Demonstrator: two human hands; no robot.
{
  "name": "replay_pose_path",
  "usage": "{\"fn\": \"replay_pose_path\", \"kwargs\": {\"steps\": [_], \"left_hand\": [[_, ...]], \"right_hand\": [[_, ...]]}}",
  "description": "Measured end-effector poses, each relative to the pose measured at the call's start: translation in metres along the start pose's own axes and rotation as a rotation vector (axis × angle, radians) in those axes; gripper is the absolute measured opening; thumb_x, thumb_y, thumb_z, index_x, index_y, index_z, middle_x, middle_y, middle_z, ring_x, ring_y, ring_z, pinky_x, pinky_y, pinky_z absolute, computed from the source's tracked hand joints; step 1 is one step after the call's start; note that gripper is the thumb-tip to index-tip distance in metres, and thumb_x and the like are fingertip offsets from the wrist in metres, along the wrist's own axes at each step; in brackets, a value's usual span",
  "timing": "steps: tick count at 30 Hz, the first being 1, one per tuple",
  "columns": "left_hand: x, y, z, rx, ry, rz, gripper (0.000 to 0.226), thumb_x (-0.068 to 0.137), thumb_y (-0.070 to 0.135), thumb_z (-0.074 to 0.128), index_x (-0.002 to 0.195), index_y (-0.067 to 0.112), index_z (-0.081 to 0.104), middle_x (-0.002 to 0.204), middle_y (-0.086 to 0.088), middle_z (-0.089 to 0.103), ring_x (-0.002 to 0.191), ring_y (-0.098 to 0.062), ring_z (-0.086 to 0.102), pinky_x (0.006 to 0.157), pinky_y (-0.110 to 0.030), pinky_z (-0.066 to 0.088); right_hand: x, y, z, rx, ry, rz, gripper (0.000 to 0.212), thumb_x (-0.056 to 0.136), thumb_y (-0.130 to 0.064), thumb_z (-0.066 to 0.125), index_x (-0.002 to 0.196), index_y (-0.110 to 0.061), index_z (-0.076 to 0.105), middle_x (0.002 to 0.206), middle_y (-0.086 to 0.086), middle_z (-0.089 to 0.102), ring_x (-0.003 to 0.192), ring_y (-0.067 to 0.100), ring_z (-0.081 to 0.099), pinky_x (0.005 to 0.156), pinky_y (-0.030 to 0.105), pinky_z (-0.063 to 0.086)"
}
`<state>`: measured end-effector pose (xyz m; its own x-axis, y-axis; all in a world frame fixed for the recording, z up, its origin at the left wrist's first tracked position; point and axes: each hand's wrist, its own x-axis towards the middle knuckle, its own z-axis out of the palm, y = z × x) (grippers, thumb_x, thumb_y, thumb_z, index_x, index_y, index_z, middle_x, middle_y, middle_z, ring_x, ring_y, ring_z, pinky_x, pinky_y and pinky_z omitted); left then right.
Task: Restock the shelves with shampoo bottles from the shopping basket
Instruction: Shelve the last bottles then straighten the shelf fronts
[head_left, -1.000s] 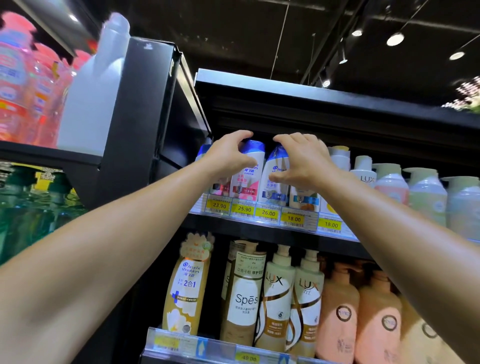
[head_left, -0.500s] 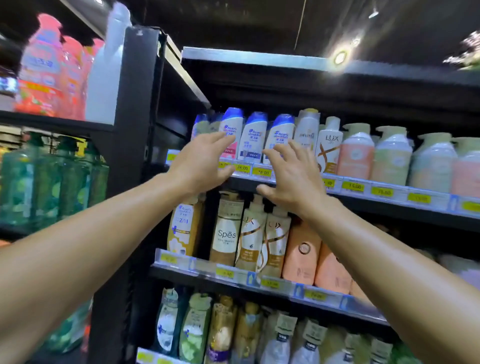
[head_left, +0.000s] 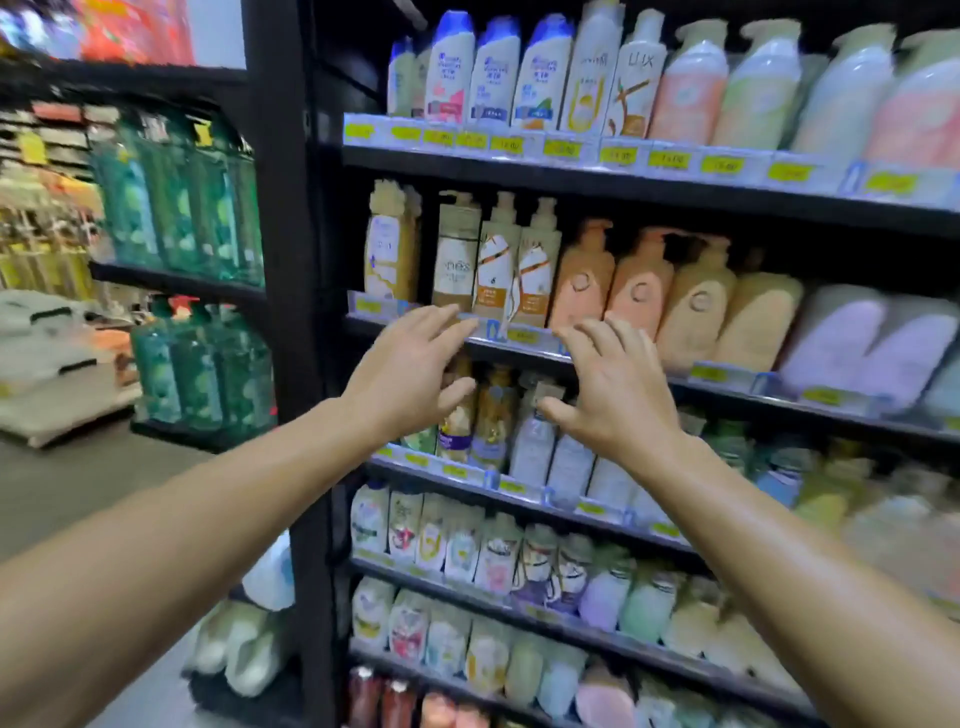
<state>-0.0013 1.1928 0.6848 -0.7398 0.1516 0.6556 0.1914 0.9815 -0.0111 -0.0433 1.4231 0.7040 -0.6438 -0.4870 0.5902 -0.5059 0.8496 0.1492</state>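
Shampoo bottles, blue-capped (head_left: 493, 70): three white bottles with blue caps and coloured label bands, upright side by side at the left end of the top shelf (head_left: 623, 179), behind a strip of yellow price tags (head_left: 563, 149). Labels too blurred to read.

Adjacent stock, top shelf: a cream bottle (head_left: 589, 73) and a white "LUX" bottle (head_left: 636, 78) just to the right, then pastel pump bottles (head_left: 727, 88) in peach, green and pale blue.

Second shelf (head_left: 519, 345): a cream-and-gold bottle (head_left: 389, 249) at the left end, a tan pump bottle (head_left: 457, 254), two white-and-orange pump bottles (head_left: 514, 260), peach pump bottles (head_left: 613, 275), then lilac refill pouches (head_left: 857, 338) lying tilted.

Lower shelves: mixed bottles and rows of soft refill pouches (head_left: 483, 551), much blurred.

Left hand (head_left: 410, 374): raised before the second shelf's front edge, fingers spread and relaxed, holding nothing, touching no item.

Right hand (head_left: 613, 389): level with the left and near it, fingers splayed wide, holding nothing. Together the two hands cover part of the third shelf's stock.

Surroundings: black upright post (head_left: 291, 260) bounding the shelving on the left; beyond it green bottles (head_left: 176, 208) on a neighbouring unit, and grey floor (head_left: 78, 478). The shopping basket does not show.
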Motion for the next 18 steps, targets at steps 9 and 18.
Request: {"fn": "replay_pose_path", "kwargs": {"steps": [9,18], "left_hand": [[-0.159,0.132,0.042,-0.145,-0.279,0.068,0.068,0.090,0.039,0.063,0.148,0.013,0.040,0.154,-0.013,0.036,0.141,-0.031,0.033,0.118,-0.040,0.023],[-0.252,0.275,0.100,-0.272,-0.561,0.173,0.064,0.084,0.032,0.070,0.140,0.008,0.051,0.146,-0.019,0.046,0.133,-0.037,0.044,0.113,-0.046,0.034]], "right_hand": [[-0.218,0.016,0.027,0.082,-0.346,0.080,0.079,0.080,-0.056,0.064,0.146,-0.020,0.037,0.149,0.003,0.037,0.144,0.029,0.021,0.117,0.042,0.016],[-0.419,0.072,0.062,0.172,-0.634,0.218,0.077,0.081,-0.057,0.062,0.144,-0.021,0.038,0.145,0.001,0.041,0.141,0.028,0.025,0.116,0.043,0.020]]}}
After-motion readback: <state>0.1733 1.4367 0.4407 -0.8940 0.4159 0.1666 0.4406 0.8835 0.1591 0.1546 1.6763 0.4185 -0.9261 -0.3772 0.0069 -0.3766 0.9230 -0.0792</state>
